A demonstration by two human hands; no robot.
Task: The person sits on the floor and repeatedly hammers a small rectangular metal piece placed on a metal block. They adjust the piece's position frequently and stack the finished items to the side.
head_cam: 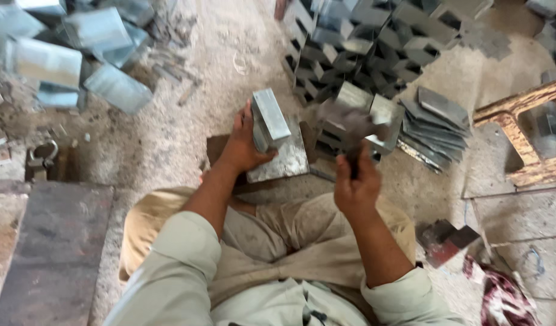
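Flat, soft daylight with barely any shadows. The dark-headed hammer (350,124) is smeared with motion blur, and the pale shiny sheet-metal boxes (67,54) far left of it look glary and soft.

One head-worn camera looks steeply down, close over the person's lap, at hands and dusty floor (169,139).

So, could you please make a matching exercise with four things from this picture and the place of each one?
Things:
1. metal box
2. hammer
3. flat sheets
4. wooden frame

Places:
a. far right edge
b. in the left hand, on a metal plate
c. piled on the floor, right of the stacked boxes
d. raised in the right hand, blurred

Pairs: 1-b, 2-d, 3-c, 4-a
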